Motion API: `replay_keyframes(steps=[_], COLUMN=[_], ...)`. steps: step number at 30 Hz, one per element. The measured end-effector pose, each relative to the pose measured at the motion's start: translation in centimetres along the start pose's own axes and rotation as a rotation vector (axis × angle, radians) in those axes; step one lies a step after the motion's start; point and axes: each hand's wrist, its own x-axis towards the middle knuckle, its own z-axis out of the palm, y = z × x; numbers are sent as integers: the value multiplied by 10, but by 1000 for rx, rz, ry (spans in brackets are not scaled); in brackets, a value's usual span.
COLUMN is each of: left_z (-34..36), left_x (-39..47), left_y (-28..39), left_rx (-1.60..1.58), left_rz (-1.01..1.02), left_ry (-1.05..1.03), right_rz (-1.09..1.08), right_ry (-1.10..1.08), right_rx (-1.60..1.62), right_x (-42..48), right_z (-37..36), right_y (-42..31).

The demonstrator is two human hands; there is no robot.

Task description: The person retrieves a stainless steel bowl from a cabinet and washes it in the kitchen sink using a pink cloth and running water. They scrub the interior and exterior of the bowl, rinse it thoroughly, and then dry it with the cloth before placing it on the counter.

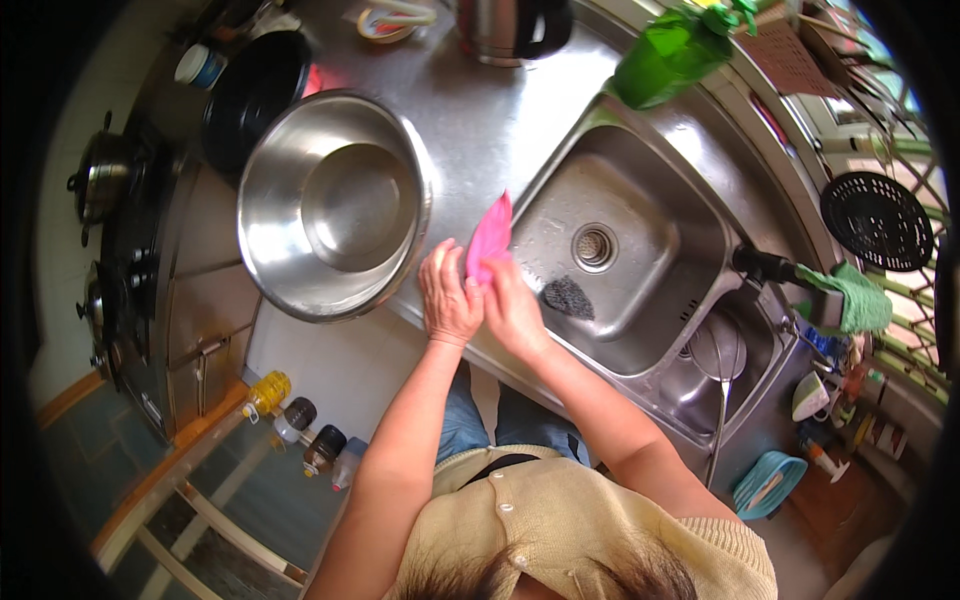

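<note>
A bright pink flexible item (491, 232), perhaps a cloth or a rubber glove, points up from between my hands at the counter's front edge. My right hand (514, 304) is closed around its lower end. My left hand (451, 296) lies against it, thumb alongside and fingers extended; whether it grips the item is hidden. To the left, a large stainless steel basin (356, 206) sits on the metal counter, close to my left fingers. The stainless steel sink (637, 217) lies right of my hands, with a dark scouring pad (568, 298) on its bottom near the drain (595, 247).
A green bottle (675, 56) stands behind the sink, a metal kettle (510, 30) at the back. The faucet (765, 266) carries a green cloth (855, 300). A ladle (720, 360) rests in the small sink. A black bowl (259, 97) sits behind the basin; the stove (139, 277) is left.
</note>
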Motion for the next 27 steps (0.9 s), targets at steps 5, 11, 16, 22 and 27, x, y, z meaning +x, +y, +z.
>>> replay_keyframes(steps=[5, 11, 16, 22, 27], left_z=[-1, 0, -4, 2, -7], left_x=[7, 8, 5, 6, 5], left_y=[7, 12, 14, 13, 12], left_rx=[97, 199, 242, 227, 237], left_rz=[2, 3, -17, 21, -3], left_ry=[-76, -127, -135, -130, -119], right_rz=[49, 664, 283, 321, 467], right_ry=[-434, 98, 879, 973, 306], right_rx=[-237, 183, -150, -849, 388], right_x=[11, 14, 63, 146, 134], right_z=[-41, -140, -267, -255, -177], right_y=[-5, 66, 96, 201, 52])
